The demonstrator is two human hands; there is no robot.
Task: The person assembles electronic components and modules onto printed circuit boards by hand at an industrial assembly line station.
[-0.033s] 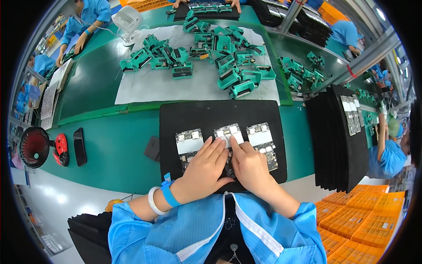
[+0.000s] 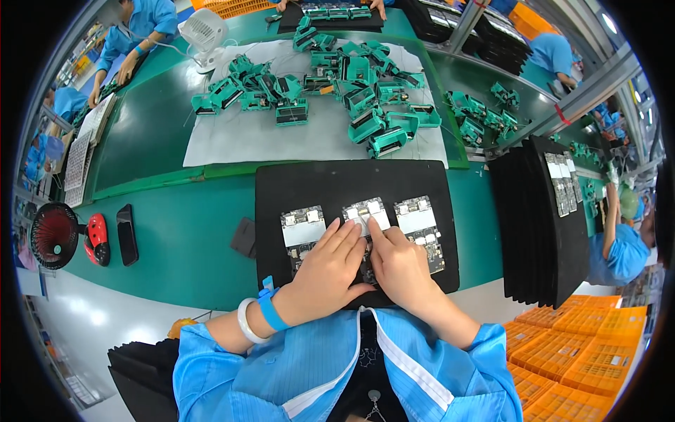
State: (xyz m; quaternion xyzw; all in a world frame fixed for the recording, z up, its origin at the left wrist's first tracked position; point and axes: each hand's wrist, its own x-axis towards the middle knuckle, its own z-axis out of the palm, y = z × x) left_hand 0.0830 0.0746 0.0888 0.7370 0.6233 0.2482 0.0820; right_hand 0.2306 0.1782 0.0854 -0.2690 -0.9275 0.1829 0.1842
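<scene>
Three circuit boards lie side by side on a black foam mat (image 2: 351,181): a left board (image 2: 304,233), a middle board (image 2: 357,209) and a right board (image 2: 417,220). Each carries a pale plate and small metal parts. My left hand (image 2: 330,259) rests flat over the middle board, fingers stretched out and close together. Against the same board, the index finger of my right hand (image 2: 401,264) presses beside the left fingertips. Its other fingers are curled under, so whatever they may hold is hidden. Both hands cover the board's lower part.
Many green plastic housings with wires (image 2: 358,70) are piled on a white sheet (image 2: 246,144) beyond the mat. Left are a phone (image 2: 128,235), a red-and-black fan (image 2: 97,239) and a small dark block (image 2: 244,237). Stacked black foam sheets (image 2: 538,225) and orange crates (image 2: 583,344) stand right.
</scene>
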